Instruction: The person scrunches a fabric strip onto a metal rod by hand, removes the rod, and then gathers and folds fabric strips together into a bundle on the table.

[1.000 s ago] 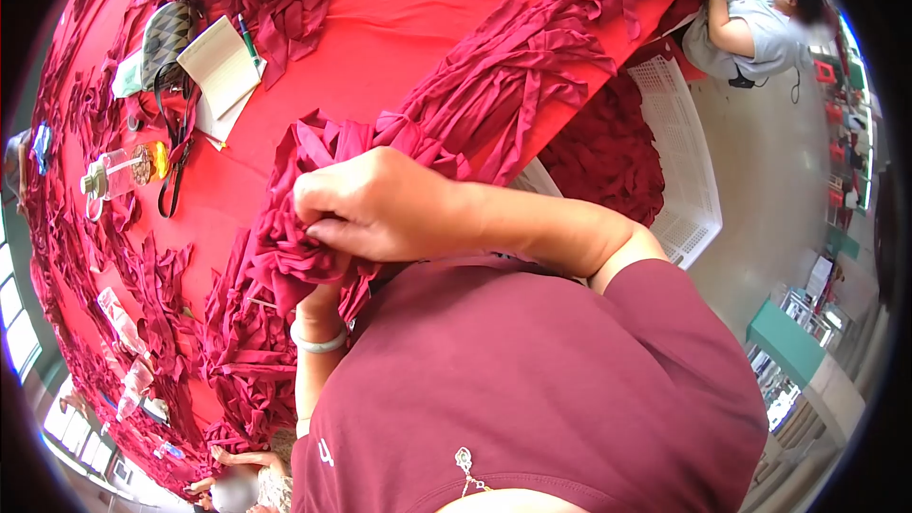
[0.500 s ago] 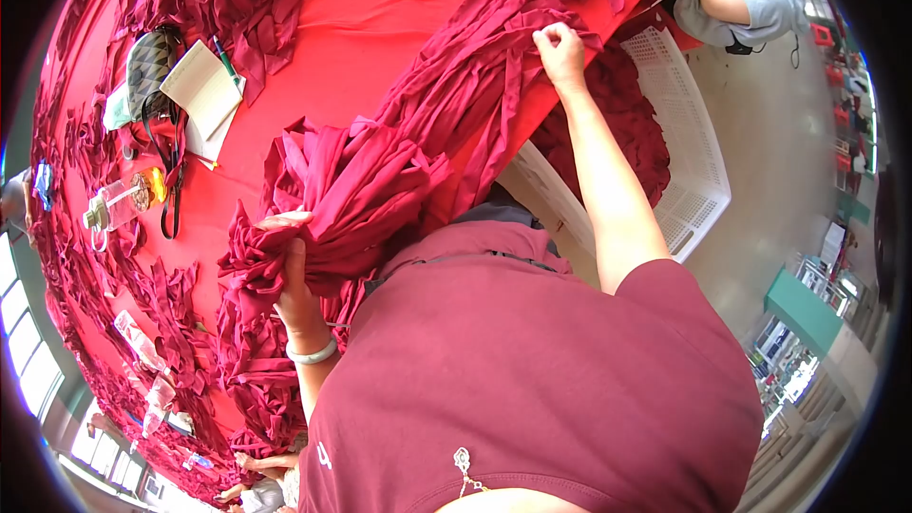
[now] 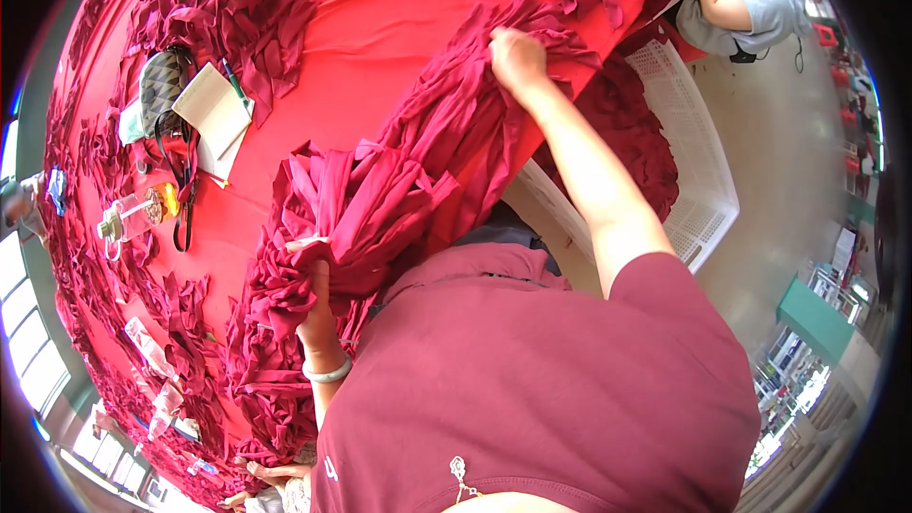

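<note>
My left hand (image 3: 319, 315), with a pale bangle on its wrist, is wrapped round a thick bundle of dark red fabric strips (image 3: 366, 204). The bundle fans out from the grip over the red-covered table. My right hand (image 3: 520, 62) is closed above a long heap of the same strips (image 3: 442, 95) near the table's edge. Whatever its fingers pinch is hidden by the hand itself. More strips (image 3: 271, 399) lie loose below and beside my left hand.
On the red cloth (image 3: 370, 47) lie an open notebook (image 3: 211, 112), a pen, a checkered pouch (image 3: 165, 90) and a bottle (image 3: 131, 216). A white crate (image 3: 698, 161) holding dark red fabric stands by the table on my right. Other people (image 3: 736, 9) are around the table.
My right hand has moved left along the heap, its fist turned downward. My left hand keeps its hold on the bundle. The whole view has shifted slightly.
</note>
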{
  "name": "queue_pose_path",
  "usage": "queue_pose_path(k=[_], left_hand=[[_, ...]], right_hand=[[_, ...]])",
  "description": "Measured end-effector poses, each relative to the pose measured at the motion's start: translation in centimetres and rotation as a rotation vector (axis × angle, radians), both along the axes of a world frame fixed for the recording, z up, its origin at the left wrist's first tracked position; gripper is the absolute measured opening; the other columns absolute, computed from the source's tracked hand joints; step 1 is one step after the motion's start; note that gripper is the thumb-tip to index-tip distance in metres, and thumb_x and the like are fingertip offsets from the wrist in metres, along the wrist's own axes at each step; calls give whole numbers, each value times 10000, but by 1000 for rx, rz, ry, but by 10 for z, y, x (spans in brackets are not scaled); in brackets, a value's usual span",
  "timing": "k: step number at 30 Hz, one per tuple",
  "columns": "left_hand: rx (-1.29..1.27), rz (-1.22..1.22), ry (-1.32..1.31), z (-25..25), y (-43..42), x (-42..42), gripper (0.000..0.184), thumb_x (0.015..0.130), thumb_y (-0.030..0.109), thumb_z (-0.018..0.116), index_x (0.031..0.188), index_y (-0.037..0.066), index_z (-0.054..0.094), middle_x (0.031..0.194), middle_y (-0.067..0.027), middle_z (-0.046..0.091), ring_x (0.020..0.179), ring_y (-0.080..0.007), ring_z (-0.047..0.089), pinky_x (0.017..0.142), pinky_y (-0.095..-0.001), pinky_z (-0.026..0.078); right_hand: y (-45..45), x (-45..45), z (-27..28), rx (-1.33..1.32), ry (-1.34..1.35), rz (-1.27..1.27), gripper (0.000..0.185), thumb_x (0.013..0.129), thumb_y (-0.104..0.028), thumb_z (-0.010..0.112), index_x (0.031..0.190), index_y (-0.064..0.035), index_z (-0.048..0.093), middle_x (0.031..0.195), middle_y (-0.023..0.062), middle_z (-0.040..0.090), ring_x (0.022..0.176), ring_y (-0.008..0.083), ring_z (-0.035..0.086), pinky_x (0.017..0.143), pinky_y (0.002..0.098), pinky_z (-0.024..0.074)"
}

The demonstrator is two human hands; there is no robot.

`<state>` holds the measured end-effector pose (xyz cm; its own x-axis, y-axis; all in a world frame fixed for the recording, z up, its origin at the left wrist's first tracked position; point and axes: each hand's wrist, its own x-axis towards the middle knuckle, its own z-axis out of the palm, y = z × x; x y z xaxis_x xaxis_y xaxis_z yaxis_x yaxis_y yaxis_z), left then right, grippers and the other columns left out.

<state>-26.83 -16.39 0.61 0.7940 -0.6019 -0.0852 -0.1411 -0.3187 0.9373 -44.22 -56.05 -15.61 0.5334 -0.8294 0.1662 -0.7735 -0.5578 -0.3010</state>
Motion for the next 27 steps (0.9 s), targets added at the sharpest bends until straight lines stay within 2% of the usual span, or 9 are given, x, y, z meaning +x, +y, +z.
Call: queue_pose_path(k=[2,3,5,10,15,19,21,23,27], left_hand=[[-8,83,57,-9,9,-4,246,858,-18,645,1100,23,621,1063,-65,646,977,-185,609,903,-319,460],[66,57,-56,-20,21,-1,271,854,-10,660,1119,21,614,1076,-67,642,987,-183,604,906,-318,459],[44,24,-18,-10,12,-1,288,859,25,672,1140,10,612,1116,-69,635,1002,-169,600,920,-314,463],[0,-5,-38,-10,6,-1,310,858,48,686,1155,0,613,1148,-68,631,1009,-153,600,925,-307,471],[24,-16,60,-13,5,2,292,864,6,661,1148,26,598,1112,-63,628,1013,-179,591,911,-318,458],[52,16,56,-14,4,1,290,865,9,662,1147,27,599,1109,-64,630,1014,-177,595,910,-317,461],[9,-6,1,-9,0,-1,292,862,27,673,1145,28,601,1097,-64,636,1007,-179,601,910,-321,463],[22,13,-15,-15,8,0,304,858,38,683,1150,30,600,1101,-64,636,1010,-179,602,909,-323,465],[3,-49,-17,-7,-1,0,266,856,41,662,1114,35,599,1097,-66,619,1041,-195,577,952,-348,432]], right_hand=[[42,7,4,33,-36,178,176,885,-167,460,830,-56,585,790,150,643,775,333,652,686,454,517],[58,7,14,103,-73,205,122,877,-146,506,914,-64,589,847,160,654,813,335,650,698,446,516],[67,4,21,180,-252,126,138,857,-160,576,969,-84,604,868,164,663,821,342,650,698,445,512],[-3,-11,19,287,-368,-90,220,821,-159,649,1019,-86,590,805,167,671,780,349,658,685,435,514],[-66,-11,-1,202,-230,-45,345,820,-181,671,1121,-38,582,832,169,674,807,347,656,731,427,515],[-66,-9,-14,220,-140,-86,209,822,-212,671,974,-81,611,862,165,672,852,365,641,737,464,497],[-58,-11,-3,54,-311,-81,145,823,-187,665,889,-80,593,839,144,649,803,359,626,683,453,485],[-42,-12,36,-172,-439,31,120,840,-156,644,862,-61,574,774,116,611,743,339,611,630,430,481],[16,-7,130,-165,-430,173,180,848,-200,674,803,-64,565,735,103,608,638,300,615,536,386,481]])
